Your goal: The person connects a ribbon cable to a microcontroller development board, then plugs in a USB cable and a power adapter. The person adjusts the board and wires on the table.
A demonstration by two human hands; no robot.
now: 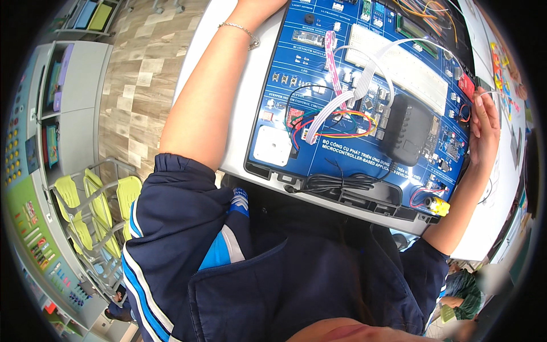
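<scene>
A blue microcontroller training board (342, 151) lies in an open dark case in front of me. My left hand (261, 5) reaches past its far left corner; the picture's upper edge cuts it off, so the fingers are hidden. At the board's right edge, beside a red module (466, 85), my right hand (483, 128) has its fingers drawn together at a thin white wire (493, 93). White ribbon cables (367, 77) arch over a white breadboard (393, 68). Coloured jumper wires (325, 122) run to a white stepper motor (272, 145). A black box-shaped part (407, 128) covers the board's middle right.
A coiled black cable (339, 182) rests in the case's near tray, by a yellow gear motor (437, 206). Loose wires (427, 11) lie at the far end. The white table (196, 74) extends both sides. Green chairs (97, 199) and grey cabinets (85, 80) stand left; another person (464, 290) sits lower right.
</scene>
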